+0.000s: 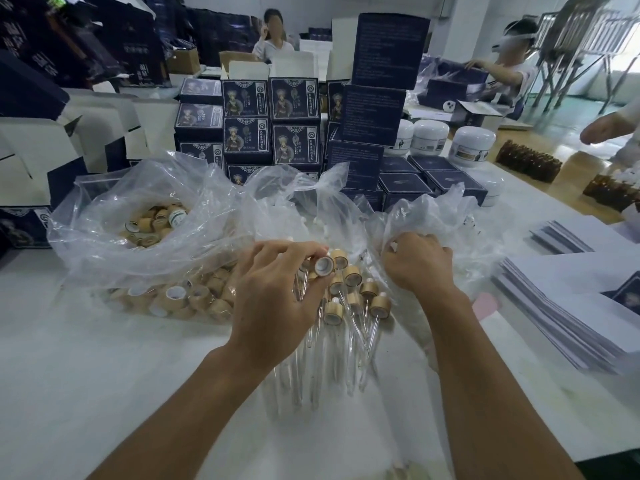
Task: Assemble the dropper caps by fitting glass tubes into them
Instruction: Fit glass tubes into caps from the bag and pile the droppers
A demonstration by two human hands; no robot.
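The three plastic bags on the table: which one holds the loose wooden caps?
The left plastic bag, beside the left hand. Wooden caps fill it; the right hand reaches into another bag.

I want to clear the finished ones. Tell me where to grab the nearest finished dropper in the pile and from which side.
Probably best to pinch the dropper by its wooden collar, from above and across its sides. The collar is the thick, solid part and lies on top of the pile, while its thin glass tube points toward you and looks fragile. The left hand sits close by.
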